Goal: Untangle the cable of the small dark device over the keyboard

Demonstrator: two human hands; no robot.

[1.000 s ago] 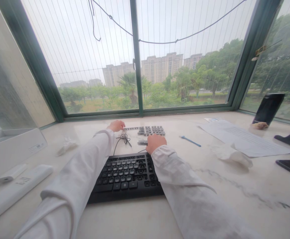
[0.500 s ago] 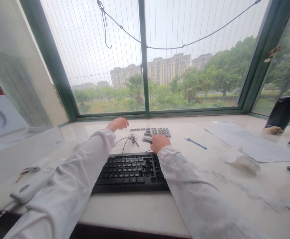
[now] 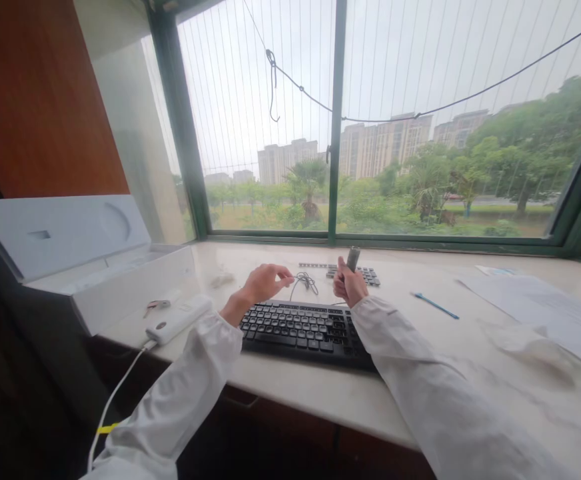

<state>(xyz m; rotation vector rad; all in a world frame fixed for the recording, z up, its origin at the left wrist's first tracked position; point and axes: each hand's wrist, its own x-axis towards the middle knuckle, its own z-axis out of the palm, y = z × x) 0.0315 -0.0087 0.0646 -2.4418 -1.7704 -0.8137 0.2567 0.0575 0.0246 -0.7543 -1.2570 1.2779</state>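
My left hand [image 3: 265, 283] hovers just beyond the left part of the black keyboard [image 3: 290, 327], beside a coiled thin black cable [image 3: 306, 283]. Its thumb and fingertips come close together, and whatever may be between them is too small to make out. My right hand [image 3: 349, 283] is wrapped round a grey-handled tool [image 3: 353, 257] whose end points up; its lower part is hidden in the fist. Behind that hand lie loose keycaps [image 3: 370, 277] in rows, with a single line of them [image 3: 313, 265] to the left. Bare key sockets show at the keyboard's right side.
An open white box [image 3: 135, 277] stands at the left. Near it lie a white power strip [image 3: 180, 319] and keys [image 3: 156, 305]. On the right are a blue stick [image 3: 435, 305], crumpled tissue [image 3: 535, 350] and paper sheets [image 3: 535, 307]. The sill's front edge [image 3: 320, 400] drops off.
The view has swung left. My left hand has come back nearer the keyboard. My right hand has turned the grey tool from lying sideways to upright.
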